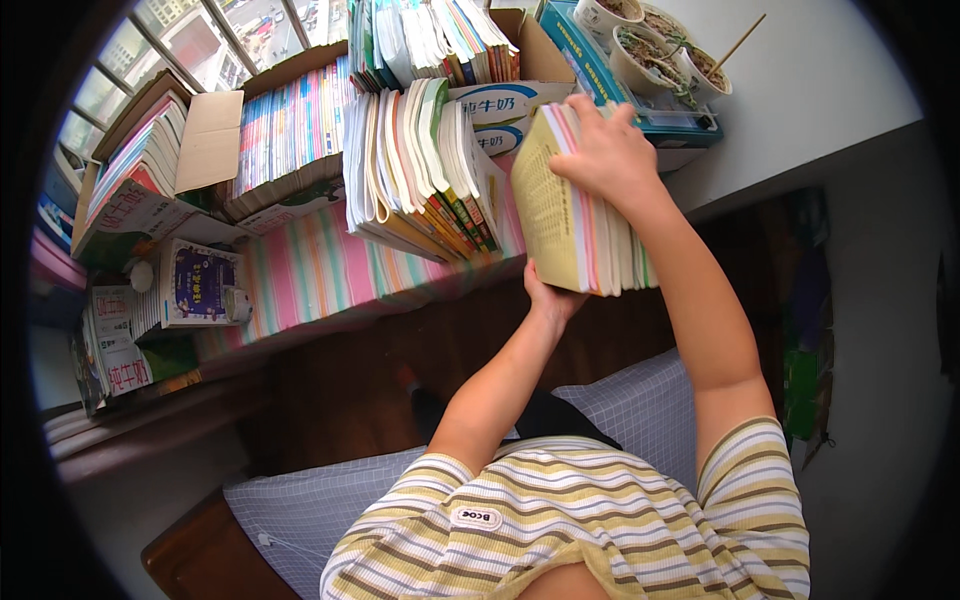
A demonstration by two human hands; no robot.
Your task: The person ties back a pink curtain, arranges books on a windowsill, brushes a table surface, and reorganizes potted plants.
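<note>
Between my two hands is a thick stack of books [555,217] with a yellow page or cover on its left face, held at the edge of the cloth-covered ledge. My right hand [609,150] grips its top. My left hand [553,294] supports it from below, with part of the palm and fingers hidden under the books. Just left of it, an upright row of books and papers [409,165] stands on the striped cloth [300,262]. Behind that row, a cardboard box [544,56] holds more books and folders [435,41].
Boxes of books [289,120] line the barred window [225,37]. Stacked books with a purple cover [202,281] lie at the left. Potted plants [649,56] stand on a blue case [577,45] at the right, beside a white surface [810,90]. A checked cloth [637,397] is close to me.
</note>
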